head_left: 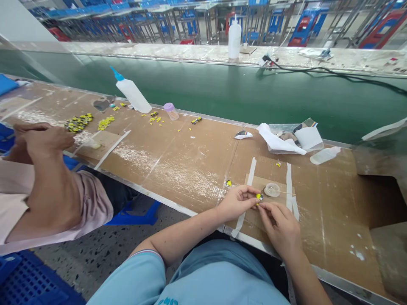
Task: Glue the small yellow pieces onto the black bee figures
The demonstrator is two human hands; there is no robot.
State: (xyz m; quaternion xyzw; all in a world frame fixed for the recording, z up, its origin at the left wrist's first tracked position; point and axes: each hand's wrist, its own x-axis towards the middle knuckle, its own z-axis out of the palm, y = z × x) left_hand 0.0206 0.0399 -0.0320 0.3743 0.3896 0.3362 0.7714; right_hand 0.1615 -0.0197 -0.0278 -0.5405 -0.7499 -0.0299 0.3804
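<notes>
Over a taped cardboard patch, my left hand (pixel 242 200) pinches a small yellow, black and white figure (pixel 260 196) between thumb and fingers. My right hand (pixel 282 224) meets it from the right, thumb and forefinger closed at a tiny yellow piece (pixel 257 204) just below the figure. Whether that piece touches the figure is too small to tell. Behind my fingers sits a round clear dish (pixel 272 189) with a thin stick (pixel 286 193) across it. Another yellow and black figure (pixel 228 183) lies left of my left hand.
Along the bench stand a white bottle with a blue nozzle (pixel 135 95) and a purple-lidded jar (pixel 171 111). A tray with white scraps (pixel 280 140) and a lying bottle (pixel 324 155) are at back right. To the left, a co-worker's hands (pixel 47 135) are near piled yellow-black figures (pixel 79 123).
</notes>
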